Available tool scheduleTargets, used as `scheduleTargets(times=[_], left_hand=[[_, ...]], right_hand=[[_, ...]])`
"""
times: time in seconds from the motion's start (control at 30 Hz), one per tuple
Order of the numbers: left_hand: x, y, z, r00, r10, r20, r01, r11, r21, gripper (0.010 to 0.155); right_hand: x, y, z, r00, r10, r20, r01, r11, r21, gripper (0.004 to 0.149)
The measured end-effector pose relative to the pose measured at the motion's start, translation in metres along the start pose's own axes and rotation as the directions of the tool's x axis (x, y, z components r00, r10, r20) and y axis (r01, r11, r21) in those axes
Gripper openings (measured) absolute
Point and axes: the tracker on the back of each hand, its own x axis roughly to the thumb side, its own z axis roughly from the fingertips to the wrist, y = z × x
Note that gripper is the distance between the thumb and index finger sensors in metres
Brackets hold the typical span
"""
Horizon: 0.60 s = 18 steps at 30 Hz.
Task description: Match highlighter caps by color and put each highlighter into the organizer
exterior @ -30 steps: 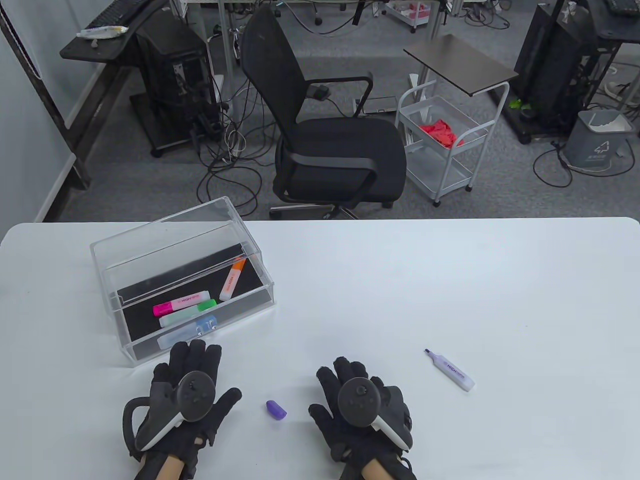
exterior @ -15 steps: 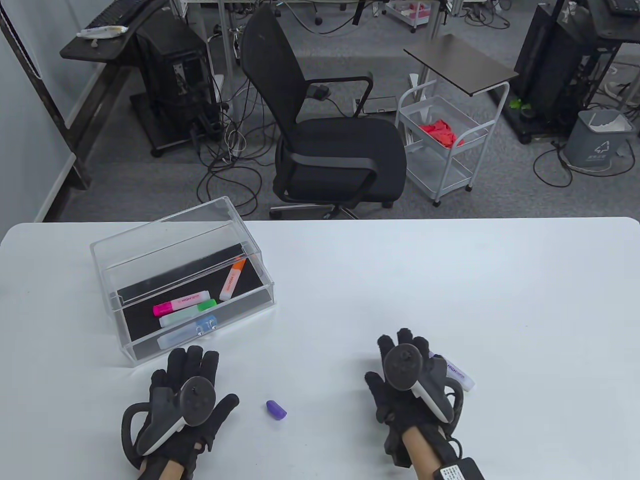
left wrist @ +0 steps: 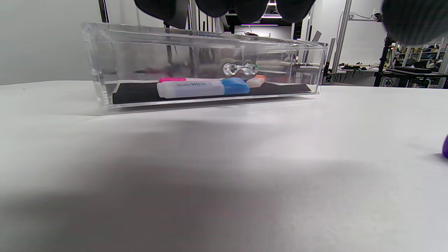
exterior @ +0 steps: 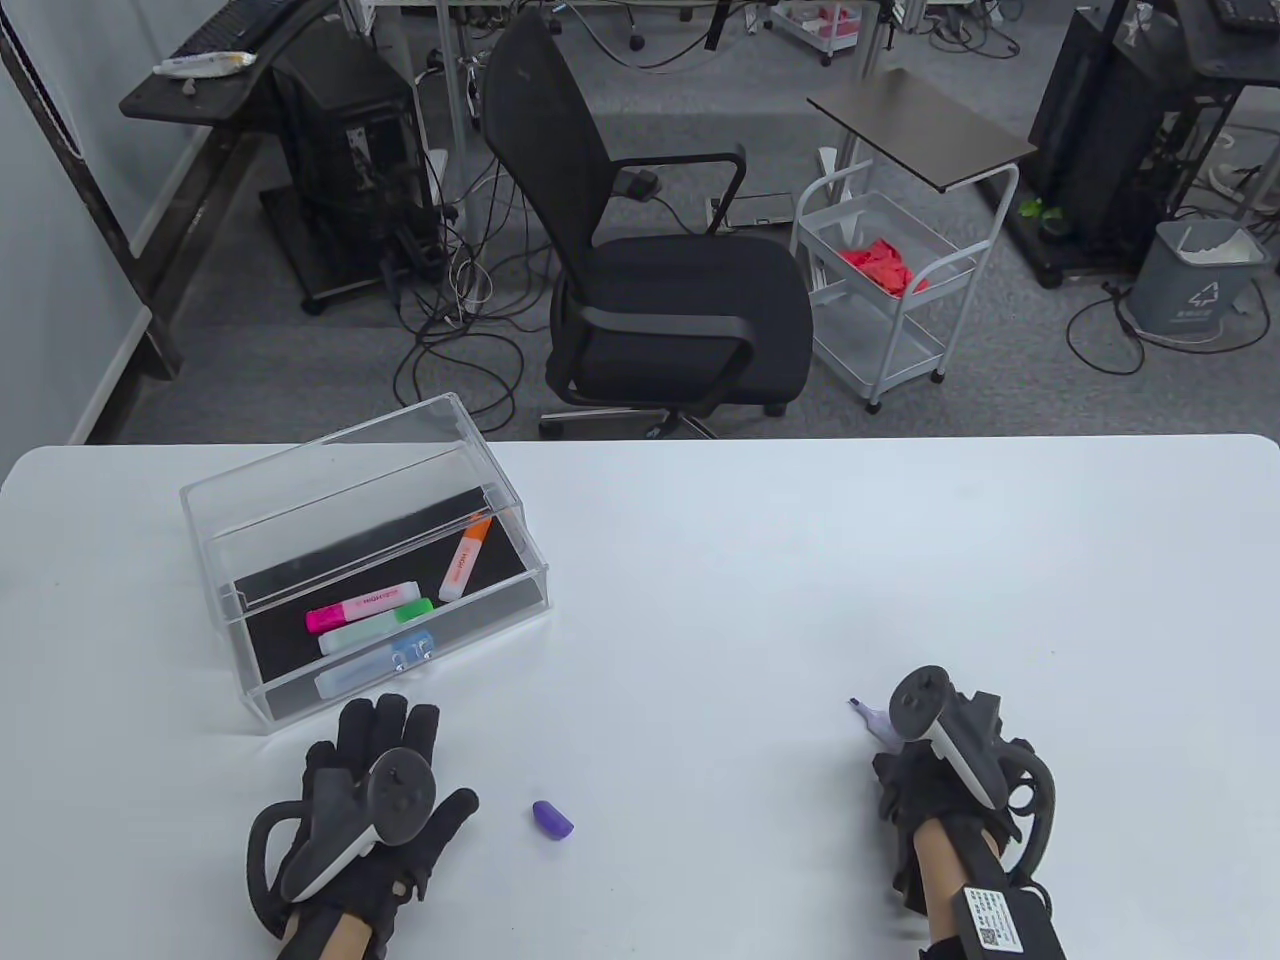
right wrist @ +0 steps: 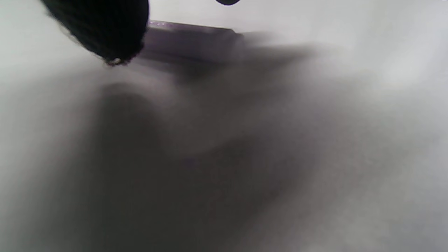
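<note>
1. The white tabletop (exterior: 760, 560) carries everything; an office chair (exterior: 660, 290) stands beyond its far edge.
2. The clear organizer (exterior: 300, 480), an open-topped acrylic box with a black floor, sits at the tabletop's left, its long side angled to the near edge.
3. Inside it lie four capped highlighters. The orange highlighter (exterior: 465, 558) slants toward the far right of the floor. The pink highlighter (exterior: 362, 606), green highlighter (exterior: 377, 626) and blue highlighter (exterior: 375, 667) lie side by side, roughly parallel to the near wall. In the left wrist view the blue one (left wrist: 203, 88) is nearest the front wall.
4. The left hand (exterior: 375, 800) lies flat on the tabletop just in front of the organizer, grip spread, fingers straight, holding nothing.
5. The right hand (exterior: 925, 790) is at the tabletop's right over the purple highlighter (exterior: 870, 717), whose uncapped tip pokes out to the left of the hand. Its grip is hidden under the tracker, and the right wrist view is blurred, so I cannot tell whether the fingers pinch the barrel (right wrist: 189, 36).
6. The purple cap (exterior: 552, 819) lies alone on the tabletop between the hands, nearer the left one.
</note>
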Motion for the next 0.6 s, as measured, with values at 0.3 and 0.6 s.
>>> scheduleTargets(times=[0.3, 0.6], left_hand=[[0.001, -0.001, 0.000, 1.000, 0.001, 0.002, -0.001, 1.000, -0.007, 0.089], [0.003, -0.002, 0.000, 1.000, 0.008, 0.015, -0.007, 1.000, -0.009, 0.089]], right_hand=[[0.001, 0.005, -0.006, 0.999, 0.031, -0.013, -0.031, 0.999, -0.041, 0.060], [0.009, 0.011, -0.004, 0.996, 0.088, -0.013, -0.088, 0.995, -0.051, 0.056]])
